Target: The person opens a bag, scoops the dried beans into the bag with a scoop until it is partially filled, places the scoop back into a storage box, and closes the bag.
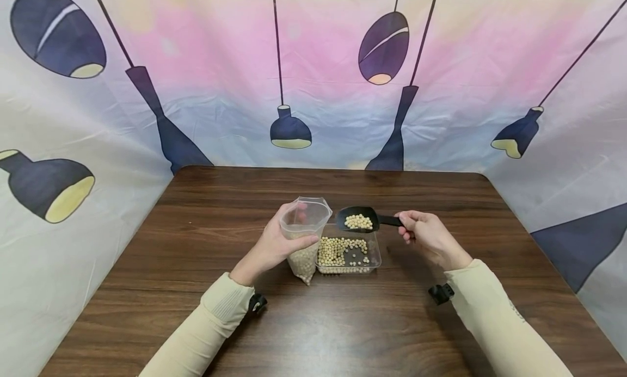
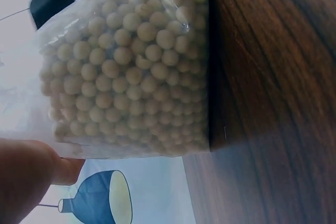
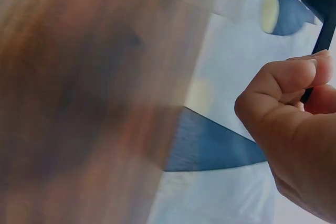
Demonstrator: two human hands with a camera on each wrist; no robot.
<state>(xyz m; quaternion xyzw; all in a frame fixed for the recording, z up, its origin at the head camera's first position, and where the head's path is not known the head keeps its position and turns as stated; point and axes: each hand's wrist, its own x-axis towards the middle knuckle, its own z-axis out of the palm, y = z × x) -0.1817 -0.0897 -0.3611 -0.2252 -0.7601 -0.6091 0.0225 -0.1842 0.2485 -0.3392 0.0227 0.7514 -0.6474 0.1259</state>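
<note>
My left hand (image 1: 279, 240) grips a clear plastic bag (image 1: 305, 260) near its open top, thumb in front and fingers behind. Pale round beans fill the lower part of the bag, seen close up in the left wrist view, where its base stands at the table. My right hand (image 1: 428, 235) pinches the handle of a black scoop (image 1: 343, 220) with beans (image 1: 358, 221) lying in it. The scoop is raised over the back of a clear plastic tray (image 1: 376, 260), its tip close to the bag's mouth. More beans (image 1: 335, 251) lie in the tray, mostly on its left side.
A brown wooden table (image 1: 323, 333) carries everything. Behind it hangs a cloth backdrop (image 1: 220, 116) printed with dark lamps. A black wrist camera (image 1: 442, 294) sits under my right sleeve, another strap (image 1: 257, 303) by the left.
</note>
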